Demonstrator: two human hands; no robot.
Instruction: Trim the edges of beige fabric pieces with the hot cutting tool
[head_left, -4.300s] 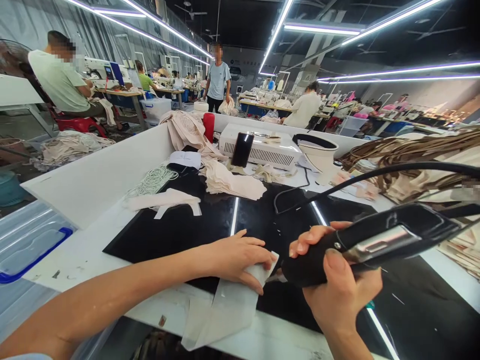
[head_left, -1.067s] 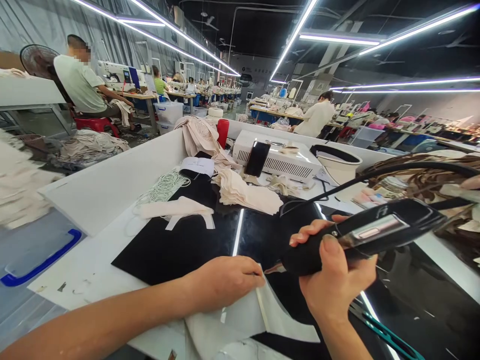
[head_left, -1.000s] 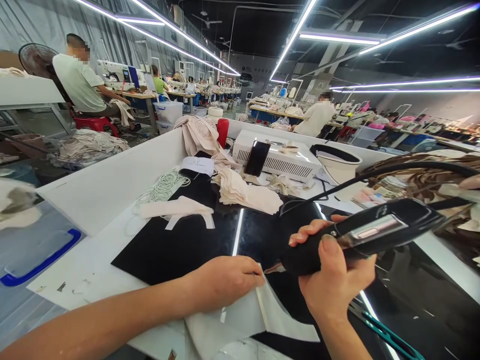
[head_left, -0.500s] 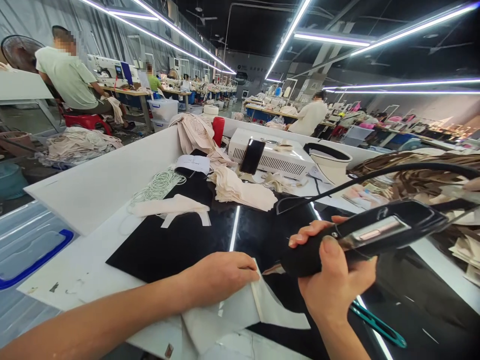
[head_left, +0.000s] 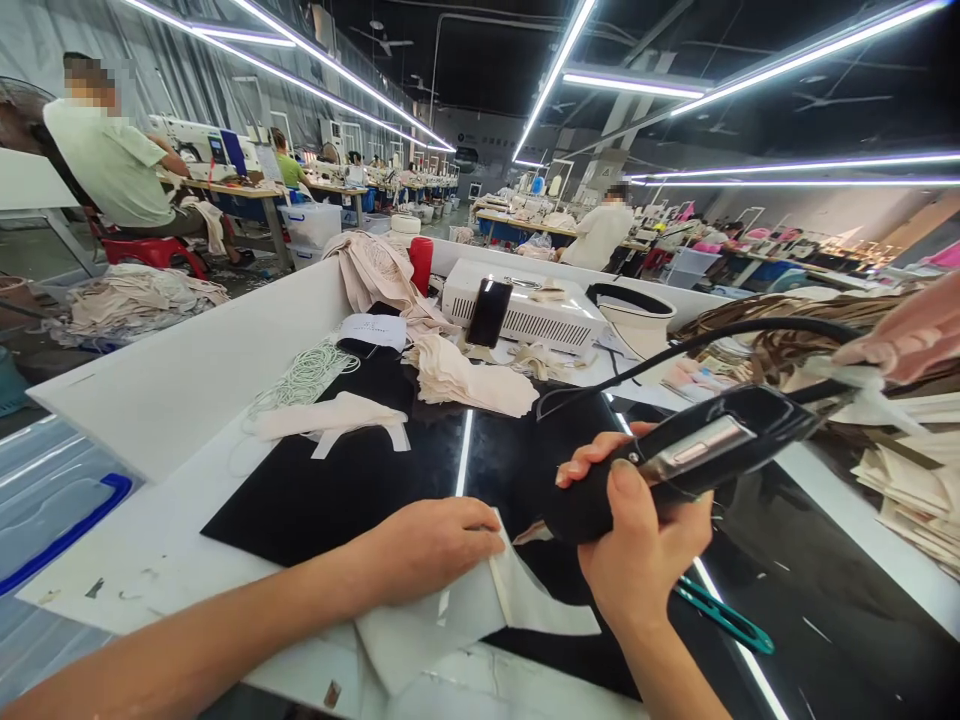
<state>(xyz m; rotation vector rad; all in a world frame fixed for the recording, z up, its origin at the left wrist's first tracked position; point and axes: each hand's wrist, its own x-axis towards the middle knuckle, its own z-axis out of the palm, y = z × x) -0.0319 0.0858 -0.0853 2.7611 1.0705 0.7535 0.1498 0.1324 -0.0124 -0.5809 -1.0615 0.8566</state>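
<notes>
My left hand (head_left: 442, 545) pinches the upper edge of a thin white fabric piece (head_left: 540, 595), which lies over the glossy black sheet (head_left: 330, 490) and hangs toward the table's front edge. Wrapped round a black corded handheld tool (head_left: 720, 440), my right hand (head_left: 645, 530) holds it just to the right of the fabric, its metal tip close to the fabric. A teal-handled small tool (head_left: 724, 615) rests on the black sheet beyond my right wrist.
Behind lie stacked cream pieces (head_left: 472, 380), green cord (head_left: 307, 375), a phone (head_left: 489, 312) against a white vented box (head_left: 555, 325), and a red cylinder (head_left: 421, 265). Another person's hand (head_left: 915, 335) is at the right near the tool's cable. Brown strips (head_left: 787, 340) are piled there.
The view has shifted slightly, so the scene sits further left. Another person's hand has come further into view at the right. Both my hands keep their holds.
</notes>
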